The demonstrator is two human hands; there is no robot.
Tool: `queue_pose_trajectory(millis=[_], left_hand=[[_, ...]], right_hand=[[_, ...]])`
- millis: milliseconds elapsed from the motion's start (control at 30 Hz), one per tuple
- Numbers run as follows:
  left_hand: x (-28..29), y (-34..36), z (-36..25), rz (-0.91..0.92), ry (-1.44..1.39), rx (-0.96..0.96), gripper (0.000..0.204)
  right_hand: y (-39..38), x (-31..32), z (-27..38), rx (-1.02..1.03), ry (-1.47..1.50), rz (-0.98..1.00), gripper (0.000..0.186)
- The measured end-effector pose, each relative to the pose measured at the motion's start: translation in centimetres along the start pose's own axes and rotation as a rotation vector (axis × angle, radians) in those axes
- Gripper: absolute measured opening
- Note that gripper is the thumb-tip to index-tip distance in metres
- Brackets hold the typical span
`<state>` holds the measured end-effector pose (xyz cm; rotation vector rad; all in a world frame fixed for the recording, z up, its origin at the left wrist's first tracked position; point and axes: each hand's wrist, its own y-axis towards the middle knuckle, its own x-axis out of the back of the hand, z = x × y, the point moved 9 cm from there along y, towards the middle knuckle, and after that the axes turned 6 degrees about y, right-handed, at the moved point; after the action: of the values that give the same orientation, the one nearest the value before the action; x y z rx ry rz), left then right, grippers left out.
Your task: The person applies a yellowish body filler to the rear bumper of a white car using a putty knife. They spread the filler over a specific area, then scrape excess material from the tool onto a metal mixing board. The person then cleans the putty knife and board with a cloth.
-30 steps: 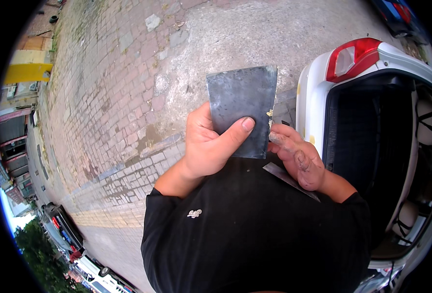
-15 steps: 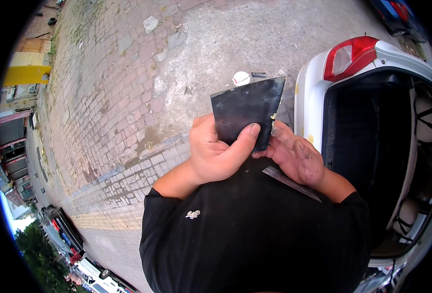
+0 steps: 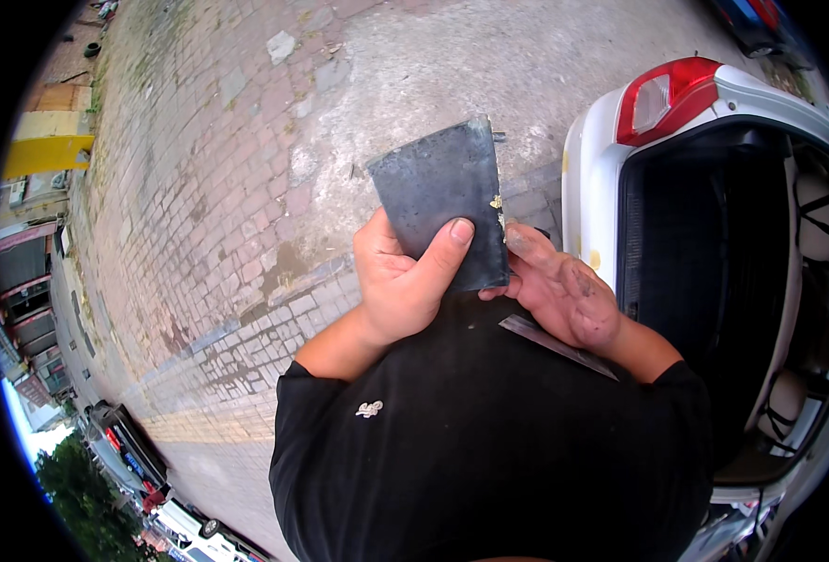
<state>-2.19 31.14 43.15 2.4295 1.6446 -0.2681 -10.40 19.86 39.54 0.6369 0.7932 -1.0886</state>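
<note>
My left hand [image 3: 410, 281] grips a dark grey flat plate [image 3: 442, 192], thumb on its face and the other fingers behind it. Yellowish paste clings to the plate's right edge. At that edge is my right hand [image 3: 564, 290], palm up, with dark smudges on its skin and its fingertips close against the plate; some reach under its lower corner. A thin, straight-edged metal scraper blade [image 3: 559, 348] shows below the right palm and appears held by that hand, though the grip itself is hidden.
To the right stands a white car [image 3: 585, 178] with a raised-open cargo area [image 3: 686, 281], a red tail light [image 3: 672, 98] and yellowish patches on its bumper. Brick paving [image 3: 218, 206] spreads left and ahead. Parked vehicles [image 3: 180, 525] are at the lower left.
The plate has shifted left and turned, so its face looks lighter. It now covers the white round object on the ground behind. My left hand moved slightly left with it.
</note>
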Motion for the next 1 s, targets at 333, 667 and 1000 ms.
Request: queue_pose_trajectory(millis=[333, 667, 1000], left_hand=[[-1.7, -0.2, 0.5, 0.158, 0.242, 0.009, 0.011], [-0.5, 0.1, 1.6, 0.073, -0.123, 0.099, 0.020], [-0.9, 0.3, 1.6, 0.099, -0.072, 0.194, 0.019]], right_hand=[[-0.6, 0.9, 0.7, -0.018, -0.306, -0.080, 0.068], [-1.2, -0.6, 2.6, 0.155, -0.767, 0.022, 0.056], [-1.2, -1.0, 3.6, 0.247, -0.916, 0.047, 0.050]])
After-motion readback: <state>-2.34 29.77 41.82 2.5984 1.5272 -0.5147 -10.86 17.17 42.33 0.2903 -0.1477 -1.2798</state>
